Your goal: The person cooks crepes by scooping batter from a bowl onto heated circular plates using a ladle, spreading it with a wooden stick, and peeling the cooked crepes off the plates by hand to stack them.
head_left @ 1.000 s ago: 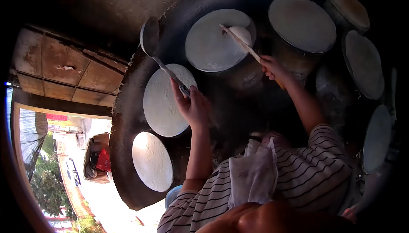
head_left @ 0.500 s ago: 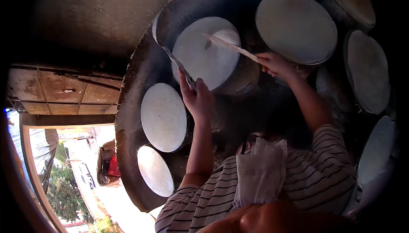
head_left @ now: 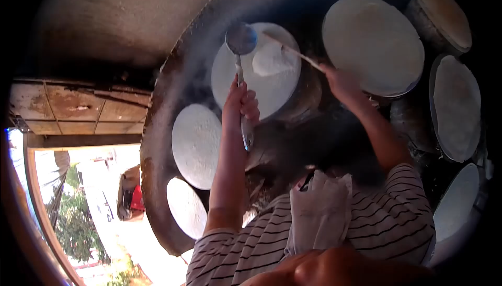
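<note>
I watch the left hand (head_left: 241,104) wrap its fingers around a metal ladle (head_left: 241,39) and the blurred right hand (head_left: 343,83) grip a wooden stick (head_left: 304,58), both over the white-topped griddle (head_left: 267,95), seemingly sparing fingers its heat.

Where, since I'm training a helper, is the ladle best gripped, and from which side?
Probably by the handle, near its middle, coming from the wearer's side, as the left hand does: it is long and slim and runs back toward the striped shirt, while the broad bowl sits at the far end.
</note>
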`<action>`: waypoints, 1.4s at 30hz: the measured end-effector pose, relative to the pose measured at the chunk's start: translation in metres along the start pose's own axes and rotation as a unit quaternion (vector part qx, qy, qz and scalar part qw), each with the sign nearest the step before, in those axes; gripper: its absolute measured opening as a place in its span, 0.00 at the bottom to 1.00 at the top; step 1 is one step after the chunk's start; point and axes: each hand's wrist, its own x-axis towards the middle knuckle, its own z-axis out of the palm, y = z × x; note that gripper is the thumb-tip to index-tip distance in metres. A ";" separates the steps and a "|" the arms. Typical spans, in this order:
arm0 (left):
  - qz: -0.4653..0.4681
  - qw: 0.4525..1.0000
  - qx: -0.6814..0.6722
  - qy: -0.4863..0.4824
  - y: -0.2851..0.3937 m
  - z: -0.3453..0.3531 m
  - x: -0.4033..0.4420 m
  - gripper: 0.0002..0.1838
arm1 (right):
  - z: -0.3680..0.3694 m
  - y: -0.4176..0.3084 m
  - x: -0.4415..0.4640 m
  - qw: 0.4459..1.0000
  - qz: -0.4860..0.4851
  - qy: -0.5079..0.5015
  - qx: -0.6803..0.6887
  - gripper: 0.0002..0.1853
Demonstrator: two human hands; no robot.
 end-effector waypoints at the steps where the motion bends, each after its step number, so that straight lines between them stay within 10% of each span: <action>1: -0.028 0.998 -0.050 -0.035 0.007 -0.010 -0.001 0.17 | 0.001 0.006 -0.001 1.000 -0.020 0.013 0.011 0.16; 6: -0.068 0.981 -0.170 -0.059 0.001 -0.020 0.027 0.05 | -0.018 -0.020 -0.012 0.993 -0.089 -0.039 0.062 0.15; 10: -0.016 0.989 -0.149 0.013 -0.021 -0.028 0.020 0.06 | 0.012 -0.012 -0.062 0.981 0.071 0.049 0.173 0.14; 13: 0.032 0.982 -0.157 0.099 -0.080 -0.017 0.021 0.11 | 0.039 -0.067 -0.080 0.911 0.192 -0.115 0.347 0.15; 16: 0.099 0.955 -0.266 0.086 -0.123 -0.007 0.028 0.12 | 0.066 -0.072 -0.066 0.965 -0.042 0.021 0.256 0.15; 17: 0.015 0.879 -0.454 -0.142 -0.124 -0.030 0.034 0.06 | 0.067 -0.076 -0.062 0.969 -0.113 0.096 0.196 0.15; 20: -0.109 0.658 -0.706 -0.239 -0.081 -0.013 0.003 0.16 | 0.016 -0.094 -0.056 0.989 -0.103 0.069 0.076 0.15; 23: -0.043 0.697 -0.661 -0.274 -0.062 -0.003 -0.072 0.17 | 0.023 -0.060 -0.035 0.979 0.019 0.089 0.182 0.15; 28: 0.032 0.735 -0.578 -0.354 -0.043 -0.062 -0.190 0.21 | 0.052 -0.079 -0.067 0.970 -0.161 -0.122 0.134 0.17; 33: 0.221 0.780 -0.457 -0.365 -0.087 -0.165 -0.359 0.22 | 0.067 -0.027 -0.072 0.969 -0.099 -0.123 0.189 0.17; 34: 0.307 0.788 -0.435 -0.309 -0.102 -0.175 -0.403 0.22 | 0.092 -0.011 -0.109 0.953 -0.162 -0.141 0.213 0.18; 37: 0.476 0.772 -0.409 -0.098 -0.148 -0.198 -0.488 0.22 | 0.079 -0.084 -0.218 0.862 0.103 -0.369 0.331 0.18; 42: 0.434 0.614 -0.596 0.282 -0.240 -0.348 -0.529 0.21 | 0.112 -0.166 -0.253 0.796 0.094 -0.413 0.433 0.18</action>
